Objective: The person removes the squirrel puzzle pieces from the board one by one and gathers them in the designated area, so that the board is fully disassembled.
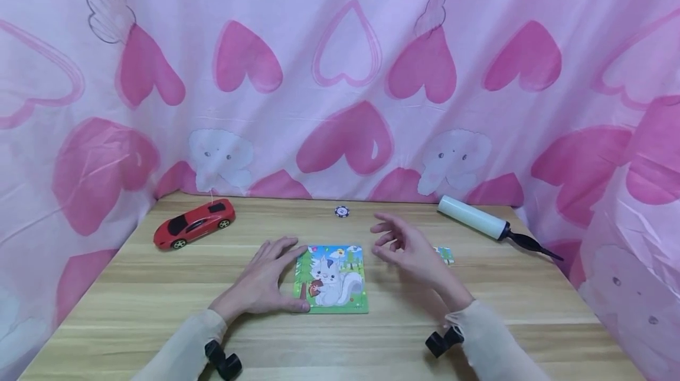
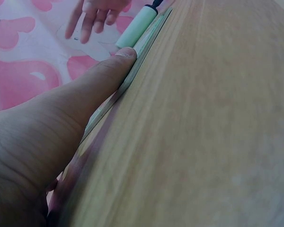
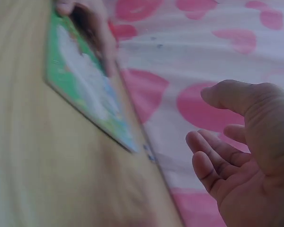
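Note:
A square picture puzzle [image 1: 340,280] showing a grey-white squirrel with an acorn lies flat on the wooden table. At its left side rests my left hand [image 1: 265,283], the thumb touching the lower left corner and the index finger by the upper left corner. In the left wrist view the thumb [image 2: 104,71] lies along the board's edge. My right hand [image 1: 404,251] hovers right of the puzzle, fingers loosely bent, with nothing in it. Partly behind the right wrist lies a small green-and-blue puzzle piece [image 1: 445,255].
A red toy car [image 1: 195,224] stands at the back left of the table [image 1: 297,345]. A blue-and-white poker chip [image 1: 342,211] lies near the back edge. To the back right is a pale hand pump [image 1: 473,217] with a black nozzle. A heart-patterned curtain [image 1: 345,44] hangs behind.

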Demonstrator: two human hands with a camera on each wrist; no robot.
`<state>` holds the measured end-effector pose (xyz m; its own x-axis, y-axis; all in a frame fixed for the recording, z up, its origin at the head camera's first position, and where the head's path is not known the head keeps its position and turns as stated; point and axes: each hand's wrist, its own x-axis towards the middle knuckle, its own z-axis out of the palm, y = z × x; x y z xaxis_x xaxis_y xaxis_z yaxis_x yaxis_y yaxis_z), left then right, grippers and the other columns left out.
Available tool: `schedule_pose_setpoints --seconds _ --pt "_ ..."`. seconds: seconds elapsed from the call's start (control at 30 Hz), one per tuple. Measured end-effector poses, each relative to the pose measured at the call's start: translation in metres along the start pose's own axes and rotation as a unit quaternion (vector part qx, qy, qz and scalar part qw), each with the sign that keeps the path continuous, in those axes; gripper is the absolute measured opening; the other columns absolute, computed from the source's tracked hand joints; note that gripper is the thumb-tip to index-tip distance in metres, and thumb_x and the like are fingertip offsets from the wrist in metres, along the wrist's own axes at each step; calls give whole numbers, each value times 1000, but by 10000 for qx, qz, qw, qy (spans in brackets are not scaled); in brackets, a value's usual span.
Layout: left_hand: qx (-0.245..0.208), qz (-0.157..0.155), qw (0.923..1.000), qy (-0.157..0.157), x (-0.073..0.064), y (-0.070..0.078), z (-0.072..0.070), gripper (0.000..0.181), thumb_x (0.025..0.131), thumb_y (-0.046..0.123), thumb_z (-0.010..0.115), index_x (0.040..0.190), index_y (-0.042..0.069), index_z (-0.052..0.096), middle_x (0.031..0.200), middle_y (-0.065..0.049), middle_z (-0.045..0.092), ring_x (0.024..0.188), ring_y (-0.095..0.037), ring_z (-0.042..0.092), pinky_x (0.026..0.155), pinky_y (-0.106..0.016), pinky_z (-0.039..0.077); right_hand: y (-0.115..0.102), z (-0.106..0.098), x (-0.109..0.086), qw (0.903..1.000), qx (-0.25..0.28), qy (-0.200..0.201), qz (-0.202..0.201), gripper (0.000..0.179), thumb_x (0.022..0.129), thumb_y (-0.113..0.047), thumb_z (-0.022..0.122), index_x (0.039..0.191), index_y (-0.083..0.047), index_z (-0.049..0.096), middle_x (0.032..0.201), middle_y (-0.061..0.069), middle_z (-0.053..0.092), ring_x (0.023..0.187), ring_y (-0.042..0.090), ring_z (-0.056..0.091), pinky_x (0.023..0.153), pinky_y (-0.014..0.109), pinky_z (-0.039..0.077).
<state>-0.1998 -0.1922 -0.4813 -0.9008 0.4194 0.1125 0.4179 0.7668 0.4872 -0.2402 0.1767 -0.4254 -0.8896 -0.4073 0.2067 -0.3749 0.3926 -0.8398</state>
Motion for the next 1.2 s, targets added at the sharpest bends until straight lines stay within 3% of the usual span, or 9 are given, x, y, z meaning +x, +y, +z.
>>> schedule_pose_setpoints --seconds 0.23,0.43,0.8,1.0,1.2 --pt "-45 10 10000 -30 1 1 0 126 69 90 85 170 24 48 179 -12 34 167 -41 26 139 -67 7 9 29 -7 9978 230 -512 342 70 101 -19 86 162 -13 54 135 11 71 113 21 71 95 26 62" --pt "-57 7 10000 -37 1 1 1 126 69 91 84 170 25 48 179 -11 34 166 -41 27 139 -67 7 15 42 -9 9965 -30 -745 387 68 99 -21 88 159 -11 58 130 4 73 108 19 71 91 25 63" --pt "-49 3 10000 -16 0 0 1 125 69 91 83 170 26 48 178 -11 35 166 -40 28 139 -68 8 21 48 -11 9934 -619 -951 177 67 93 -30 94 153 -19 66 126 -8 69 108 18 62 90 26 58" --pt "-44 2 10000 -9 0 0 1 125 70 91 83 170 27 48 178 -11 35 165 -39 28 139 -68 8 16 49 -13 9883 -935 -1197 130 57 97 -35 90 149 -24 70 122 -9 63 109 16 58 92 27 58" --pt "-33 40 10000 14 0 -1 1 125 70 91 84 170 26 48 178 -11 35 166 -40 28 139 -67 8 12 50 -14 9850 -1021 -1379 156 51 102 -32 85 151 -25 71 122 -5 58 108 17 55 86 26 54"
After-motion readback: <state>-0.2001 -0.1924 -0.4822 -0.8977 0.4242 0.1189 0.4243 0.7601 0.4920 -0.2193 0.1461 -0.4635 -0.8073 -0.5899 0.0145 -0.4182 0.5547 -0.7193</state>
